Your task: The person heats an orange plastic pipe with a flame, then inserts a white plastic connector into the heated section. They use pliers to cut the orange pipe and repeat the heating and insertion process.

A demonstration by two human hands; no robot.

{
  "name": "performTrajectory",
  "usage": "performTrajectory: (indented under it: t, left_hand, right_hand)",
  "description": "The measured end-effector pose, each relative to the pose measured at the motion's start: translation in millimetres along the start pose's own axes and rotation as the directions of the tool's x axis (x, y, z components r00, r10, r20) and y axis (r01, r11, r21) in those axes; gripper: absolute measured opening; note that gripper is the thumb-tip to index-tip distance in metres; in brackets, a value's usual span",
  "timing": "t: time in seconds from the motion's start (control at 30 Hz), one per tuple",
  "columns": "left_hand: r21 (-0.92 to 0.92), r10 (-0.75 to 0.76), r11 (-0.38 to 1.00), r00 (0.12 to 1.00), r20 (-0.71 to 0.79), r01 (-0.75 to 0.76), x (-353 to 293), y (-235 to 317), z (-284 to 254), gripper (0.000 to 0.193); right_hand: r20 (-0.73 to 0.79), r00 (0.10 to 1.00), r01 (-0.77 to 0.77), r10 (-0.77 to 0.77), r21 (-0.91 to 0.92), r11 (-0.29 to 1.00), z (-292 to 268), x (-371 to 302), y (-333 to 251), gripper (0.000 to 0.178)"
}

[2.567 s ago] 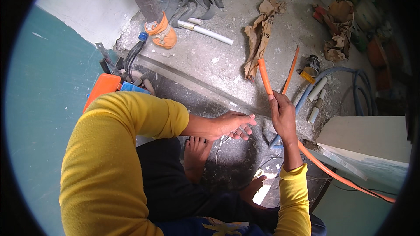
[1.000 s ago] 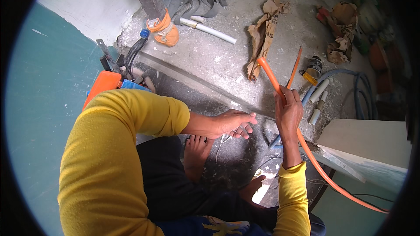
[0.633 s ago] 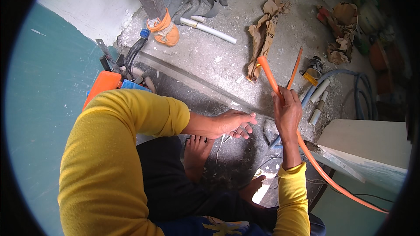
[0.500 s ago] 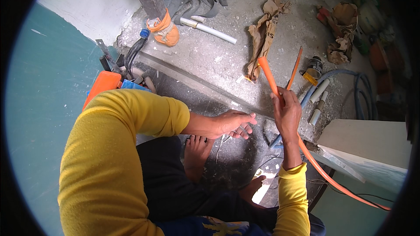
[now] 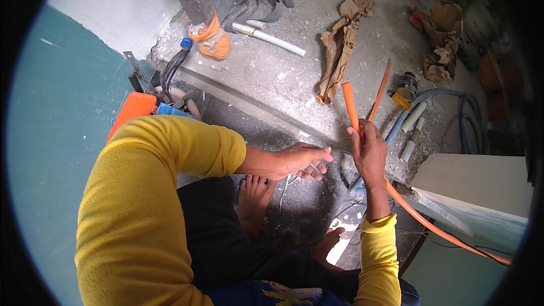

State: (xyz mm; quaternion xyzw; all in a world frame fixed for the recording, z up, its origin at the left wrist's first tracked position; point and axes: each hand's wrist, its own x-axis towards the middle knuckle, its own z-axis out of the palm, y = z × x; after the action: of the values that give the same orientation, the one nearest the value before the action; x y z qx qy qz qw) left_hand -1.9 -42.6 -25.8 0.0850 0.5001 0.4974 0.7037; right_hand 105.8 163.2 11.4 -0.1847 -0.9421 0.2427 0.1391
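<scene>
My right hand (image 5: 372, 150) grips the orange pipe (image 5: 351, 105); left hand (image 5: 300, 160) hangs slack, seemingly empty. Paper (image 5: 339, 45) tip looks lit, so drifting too close could scorch the pipe.

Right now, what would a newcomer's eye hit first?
The bright orange tube gripped in the right hand, curving away to the lower right. Just past its upper end, crumpled brown paper lies on the dusty concrete, its near tip looking scorched. At lower left, a big yellow sleeve leads to the loosely open left hand.
</scene>
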Motion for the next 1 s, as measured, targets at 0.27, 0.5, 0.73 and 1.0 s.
performTrajectory:
  t: [0.27, 0.5, 0.73, 1.0]
  left_hand:
    - [0.004, -0.002, 1.0, 1.0, -0.007, 0.002, 3, 0, 1, 0.07]
    - [-0.01, 0.002, 1.0, 1.0, -0.009, -0.002, 2, 1, 0, 0.07]
    - [-0.019, 0.004, 1.0, 1.0, -0.003, -0.004, 2, 2, -2, 0.07]
    - [-0.014, 0.006, 1.0, 1.0, -0.003, -0.006, 0, 2, -5, 0.071]
  right_hand:
    - [0.01, 1.0, -0.014, 0.014, 0.003, 1.0, 5, 1, 8, 0.03]
    - [0.036, 0.999, -0.031, 0.03, 0.047, 0.998, 7, 9, 3, 0.031]
    - [0.082, 0.995, -0.064, 0.058, 0.073, 0.995, 9, 15, 0, 0.035]
    - [0.121, 0.99, -0.079, 0.066, 0.102, 0.992, 11, 18, -3, 0.037]
